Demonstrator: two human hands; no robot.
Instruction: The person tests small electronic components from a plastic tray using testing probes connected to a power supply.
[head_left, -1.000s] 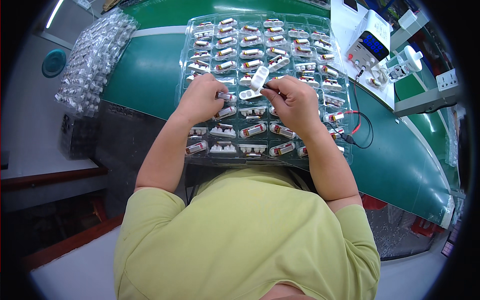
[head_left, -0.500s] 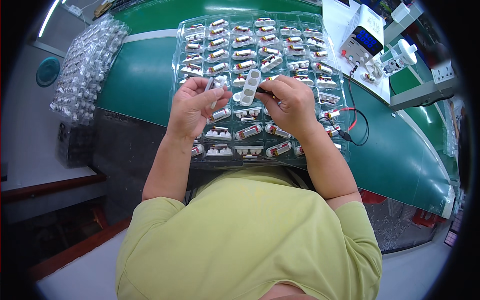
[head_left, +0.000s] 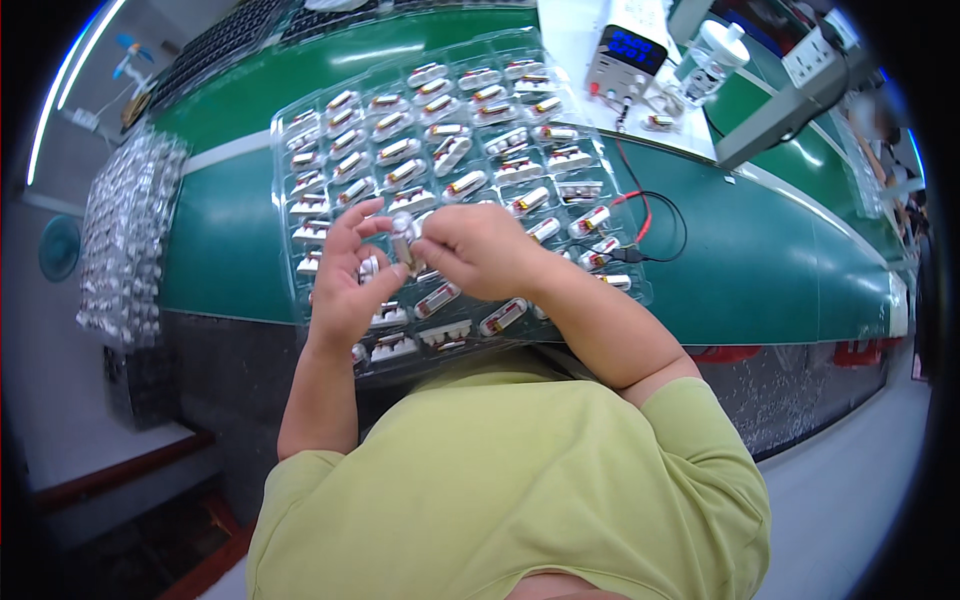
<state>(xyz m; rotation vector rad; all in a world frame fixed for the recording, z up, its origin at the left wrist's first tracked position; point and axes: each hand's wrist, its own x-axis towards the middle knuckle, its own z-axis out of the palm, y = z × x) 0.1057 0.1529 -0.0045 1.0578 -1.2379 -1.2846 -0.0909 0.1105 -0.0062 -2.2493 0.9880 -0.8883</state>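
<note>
My left hand [head_left: 352, 275] is closed by thumb and fingertips on a small white oblong part with a silvery cell [head_left: 403, 240], held upright above the tray. Some of its fingers are raised apart. Against that part, from the right, my right hand [head_left: 483, 250] has thumb and fingers pressed together. What is in its pinch is hidden. Under both hands lies a clear plastic tray [head_left: 283, 180] with rows of pockets. White oblong casings with small silver-and-red battery cells [head_left: 465, 185] sit in the pockets, some tilted.
A power supply [head_left: 628, 60] with a blue display stands on a white board at the back right, beside a clear jar with a white lid [head_left: 712, 62]. Red and black leads [head_left: 643, 215] cross the green table [head_left: 745, 270]. Stacked filled trays [head_left: 130, 240] stand at the left.
The head view has turned, shifting tray and table leftward. My right hand has moved in to meet my left. The long white piece with round hollows is no longer visible in my right hand.
</note>
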